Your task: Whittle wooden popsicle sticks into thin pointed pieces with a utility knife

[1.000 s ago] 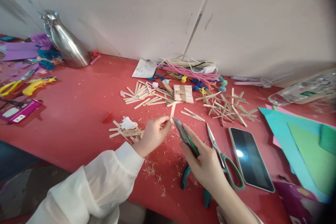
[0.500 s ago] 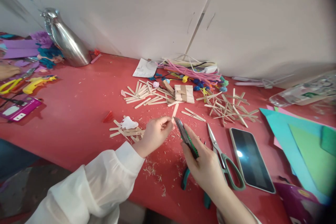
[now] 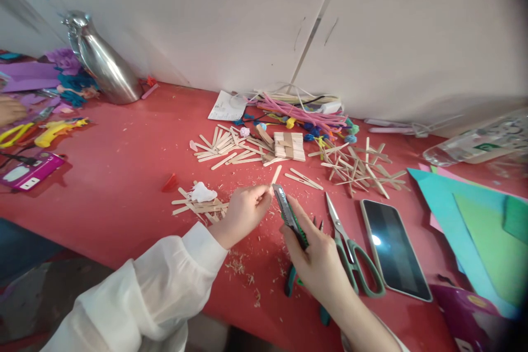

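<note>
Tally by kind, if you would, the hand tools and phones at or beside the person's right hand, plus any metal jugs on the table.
Utility knife: 1, in the right hand
Green-handled scissors: 1
Teal-handled pliers, partly hidden: 1
Phone: 1
Metal jug: 1
Total: 5

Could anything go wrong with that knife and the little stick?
Yes, maybe. The craft knife in the right hand points at the wooden stick, with its tip close to the fingertips of the left hand, so a slip might nick a finger. The thin stick could also snap under a hard push. And the scissors lie right beside the right hand, so it might bump them.
</note>
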The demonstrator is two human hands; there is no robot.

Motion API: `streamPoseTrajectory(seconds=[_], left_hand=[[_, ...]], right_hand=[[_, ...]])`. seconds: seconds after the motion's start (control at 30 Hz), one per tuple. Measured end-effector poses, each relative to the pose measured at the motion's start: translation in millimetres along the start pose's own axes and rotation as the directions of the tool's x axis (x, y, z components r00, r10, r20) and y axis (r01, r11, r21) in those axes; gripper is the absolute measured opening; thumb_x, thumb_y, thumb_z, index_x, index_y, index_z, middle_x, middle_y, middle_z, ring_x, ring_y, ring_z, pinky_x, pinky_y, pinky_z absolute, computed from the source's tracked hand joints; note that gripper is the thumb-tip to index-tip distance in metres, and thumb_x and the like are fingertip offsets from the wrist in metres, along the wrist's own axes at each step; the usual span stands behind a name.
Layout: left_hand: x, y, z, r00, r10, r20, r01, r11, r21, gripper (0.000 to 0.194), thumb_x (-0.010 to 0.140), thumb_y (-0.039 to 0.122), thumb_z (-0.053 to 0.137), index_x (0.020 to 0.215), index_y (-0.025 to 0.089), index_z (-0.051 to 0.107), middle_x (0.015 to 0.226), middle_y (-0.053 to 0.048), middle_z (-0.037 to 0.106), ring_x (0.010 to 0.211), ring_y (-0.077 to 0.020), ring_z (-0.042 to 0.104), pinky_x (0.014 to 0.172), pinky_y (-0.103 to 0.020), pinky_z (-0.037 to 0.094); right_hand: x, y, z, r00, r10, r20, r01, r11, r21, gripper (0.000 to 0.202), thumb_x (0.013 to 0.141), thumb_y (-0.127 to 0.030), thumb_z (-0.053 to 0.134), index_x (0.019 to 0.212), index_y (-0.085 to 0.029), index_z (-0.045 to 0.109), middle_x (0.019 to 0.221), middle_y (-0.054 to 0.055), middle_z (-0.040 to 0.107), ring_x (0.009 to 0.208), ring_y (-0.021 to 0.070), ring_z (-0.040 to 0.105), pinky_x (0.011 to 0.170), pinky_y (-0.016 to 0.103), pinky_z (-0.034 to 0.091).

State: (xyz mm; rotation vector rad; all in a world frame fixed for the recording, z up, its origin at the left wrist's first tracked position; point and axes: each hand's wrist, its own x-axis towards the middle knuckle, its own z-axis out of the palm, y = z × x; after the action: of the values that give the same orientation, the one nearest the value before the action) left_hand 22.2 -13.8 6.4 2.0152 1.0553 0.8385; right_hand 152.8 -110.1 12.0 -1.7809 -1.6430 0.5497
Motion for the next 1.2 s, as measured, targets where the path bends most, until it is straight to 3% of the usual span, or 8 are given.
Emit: streamPoseTrajectory(seconds=[0.13, 0.27, 0.47, 0.63, 0.77, 0.87, 0.97, 1.2], left_hand=[[-0.7, -0.9, 1.2, 0.999, 0.033, -0.003, -0.032, 0.997, 0.070, 0.035, 0.090, 0.032, 0.036, 0.058, 0.018, 0.039, 0.050, 0.005, 0.031, 0.046, -0.0091, 0.031, 0.047, -0.022, 0.021], [0.1, -1.7, 2.3, 0.999, 0.038, -0.003, -0.037, 0.992, 0.117, 0.033, 0.088, 0.028, 0.039, 0.058, 0.017, 0.039, 0.049, 0.005, 0.031, 0.045, -0.0085, 0.030, 0.047, -0.022, 0.020], [1.7, 0.6, 1.3, 0.999, 0.038, 0.022, -0.041, 0.982, 0.184, 0.032, 0.087, 0.026, 0.041, 0.056, 0.016, 0.044, 0.047, 0.004, 0.037, 0.044, -0.0085, 0.032, 0.045, -0.022, 0.020], [5.1, -2.9, -3.0, 1.000, 0.012, 0.017, -0.015, 0.979, 0.201, 0.029, 0.087, 0.027, 0.043, 0.063, 0.015, 0.055, 0.051, 0.001, 0.052, 0.046, -0.0101, 0.046, 0.047, -0.021, 0.027], [8.4, -8.3, -3.9, 0.990, -0.134, 0.039, 0.138, 0.981, -0.137, 0.022, 0.085, 0.027, 0.045, 0.076, 0.014, 0.061, 0.073, -0.005, 0.068, 0.066, -0.0145, 0.064, 0.058, -0.021, 0.044], [6.3, -6.2, -1.7, 0.979, -0.134, 0.151, 0.179, 0.922, -0.343, 0.026, 0.086, 0.031, 0.045, 0.080, 0.013, 0.062, 0.077, -0.007, 0.069, 0.070, -0.0158, 0.066, 0.063, -0.024, 0.049], [0.3, 0.1, 0.9, 0.975, -0.031, 0.219, 0.091, 0.959, -0.269, 0.029, 0.087, 0.032, 0.046, 0.076, 0.013, 0.065, 0.072, -0.006, 0.068, 0.067, -0.0160, 0.065, 0.061, -0.024, 0.048], [-8.7, 2.8, 8.7, 0.945, 0.239, 0.222, -0.239, 0.971, -0.028, 0.023, 0.085, 0.019, 0.049, 0.099, 0.015, 0.066, 0.094, -0.008, 0.071, 0.081, -0.0180, 0.066, 0.073, -0.027, 0.048]], right_hand=[[0.2, 0.6, 1.9, 0.998, -0.059, -0.027, 0.057, 0.995, -0.084, 0.052, 0.083, -0.021, 0.040, 0.134, -0.007, 0.040, 0.070, 0.005, 0.066, 0.033, 0.0084, 0.044, 0.030, 0.021, 0.031], [1.6, -0.1, 2.9, 0.969, -0.222, -0.106, 0.183, 0.940, -0.289, 0.049, 0.081, -0.017, 0.036, 0.126, -0.002, 0.048, 0.063, 0.006, 0.065, 0.036, 0.0118, 0.051, 0.036, 0.022, 0.039], [3.1, -2.2, -1.5, 0.951, -0.281, -0.130, 0.184, 0.850, -0.494, 0.047, 0.080, -0.016, 0.035, 0.123, -0.013, 0.055, 0.060, 0.002, 0.061, 0.035, 0.0101, 0.049, 0.032, 0.021, 0.032], [5.8, 1.2, -17.0, 0.999, -0.016, -0.051, 0.007, 0.987, -0.163, 0.047, 0.079, -0.024, 0.044, 0.125, -0.018, 0.052, 0.045, -0.007, 0.045, 0.028, 0.0068, 0.034, 0.031, 0.019, 0.028], [10.0, 3.4, -21.9, 0.973, 0.210, -0.097, -0.191, 0.966, 0.176, 0.048, 0.079, -0.034, 0.050, 0.126, -0.021, 0.047, 0.051, -0.008, 0.044, 0.036, 0.0073, 0.035, 0.035, 0.020, 0.032], [13.8, 4.8, -18.8, 0.937, 0.317, -0.145, -0.257, 0.909, 0.329, 0.029, 0.074, -0.040, 0.058, 0.095, -0.019, 0.057, 0.051, -0.008, 0.044, 0.042, 0.0085, 0.039, 0.040, 0.021, 0.034], [17.6, 7.8, -15.3, 0.909, 0.371, -0.192, -0.281, 0.882, 0.378, 0.025, 0.069, -0.041, 0.064, 0.076, -0.020, 0.053, 0.051, -0.008, 0.044, 0.044, 0.0082, 0.039, 0.042, 0.021, 0.034], [23.1, 14.3, -12.9, 0.898, 0.390, -0.205, -0.266, 0.851, 0.454, 0.028, 0.070, -0.045, 0.064, 0.078, -0.021, 0.052, 0.050, -0.008, 0.046, 0.043, 0.0085, 0.041, 0.042, 0.021, 0.036]])
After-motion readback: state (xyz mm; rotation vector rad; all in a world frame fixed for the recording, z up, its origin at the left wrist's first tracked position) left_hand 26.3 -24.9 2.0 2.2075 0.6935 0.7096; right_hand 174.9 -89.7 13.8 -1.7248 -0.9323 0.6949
